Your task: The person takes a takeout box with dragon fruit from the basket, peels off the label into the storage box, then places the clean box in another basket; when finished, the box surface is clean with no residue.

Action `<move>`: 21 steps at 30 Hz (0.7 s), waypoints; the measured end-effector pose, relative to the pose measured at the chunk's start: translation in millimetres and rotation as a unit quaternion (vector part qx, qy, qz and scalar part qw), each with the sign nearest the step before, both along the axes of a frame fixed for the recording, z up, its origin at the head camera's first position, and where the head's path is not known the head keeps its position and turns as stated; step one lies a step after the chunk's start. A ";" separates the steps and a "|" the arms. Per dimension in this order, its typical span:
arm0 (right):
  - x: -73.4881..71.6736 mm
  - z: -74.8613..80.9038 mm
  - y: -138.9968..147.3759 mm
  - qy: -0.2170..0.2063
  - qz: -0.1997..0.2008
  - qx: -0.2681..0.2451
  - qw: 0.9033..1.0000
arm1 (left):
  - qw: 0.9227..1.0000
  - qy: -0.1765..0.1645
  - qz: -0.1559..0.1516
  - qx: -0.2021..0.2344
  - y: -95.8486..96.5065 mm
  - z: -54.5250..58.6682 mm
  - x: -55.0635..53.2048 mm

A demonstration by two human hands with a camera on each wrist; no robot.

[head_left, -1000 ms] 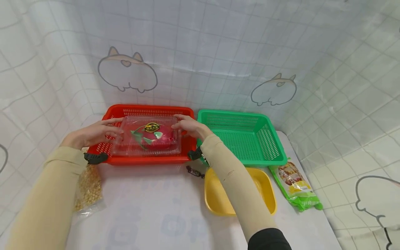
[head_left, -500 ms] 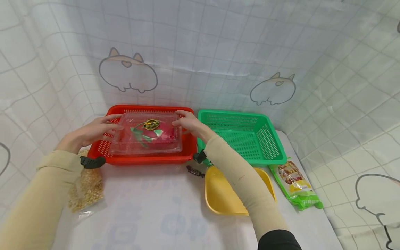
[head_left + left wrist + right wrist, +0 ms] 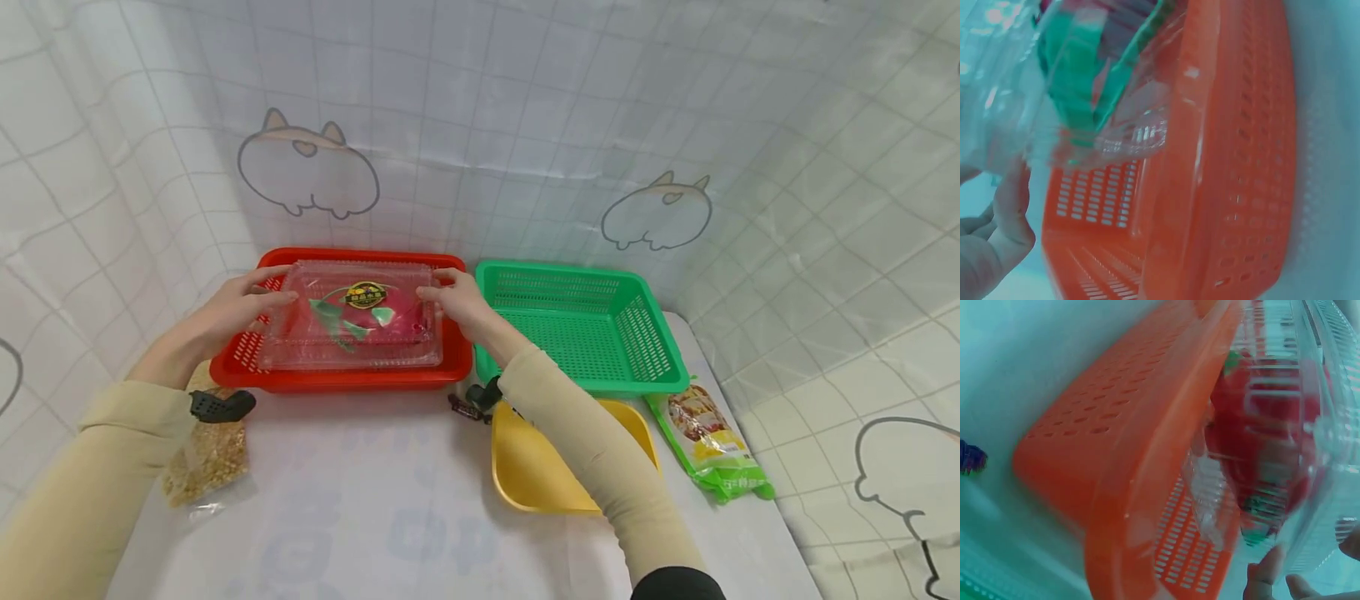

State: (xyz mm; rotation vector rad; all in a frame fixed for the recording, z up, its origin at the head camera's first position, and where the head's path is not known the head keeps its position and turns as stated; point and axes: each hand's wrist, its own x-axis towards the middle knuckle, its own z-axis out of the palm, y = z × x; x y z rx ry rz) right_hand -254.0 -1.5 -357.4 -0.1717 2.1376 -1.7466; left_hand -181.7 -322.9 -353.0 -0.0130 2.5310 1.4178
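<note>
A clear plastic clamshell box (image 3: 288, 357) with a black and gold sticker sits over the red basket (image 3: 345, 382), within its outline in the head view. Through the plastic shows a pink dragon fruit (image 3: 401, 323) with green scales. My left hand (image 3: 219, 321) grips the box's left end, thumb on top. At the opposite end my right hand (image 3: 474, 310) pinches it between thumb and fingers. Both wrist views show the box tilted beside the basket's rim, fingertips (image 3: 1266, 565) right at the plastic edge.
A green basket (image 3: 573, 346) stands right of the red one. In front of it is a yellow basin (image 3: 532, 471), partly behind my right sleeve. A green food bag (image 3: 705, 442) lies at the right, a dark wrapped candy (image 3: 463, 408) near the middle, a bag of yellowish grains (image 3: 213, 458) at the left.
The clamshell box has shifted slightly toward the back of the basket, both hands moving with it. My right hand has come a little to the right; the baskets have stayed in place.
</note>
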 end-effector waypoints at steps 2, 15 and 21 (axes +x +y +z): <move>3.2 2.3 0.1 -0.001 -0.010 -0.015 1.000 | 1.000 0.010 0.014 0.002 3.2 1.7 4.0; 22.3 11.6 8.7 -0.016 -0.038 -0.048 0.998 | 0.996 0.030 0.078 0.028 24.8 13.4 20.6; 35.4 16.1 13.8 -0.008 -0.021 -0.051 0.998 | 0.991 0.045 0.109 0.065 35.5 16.2 29.2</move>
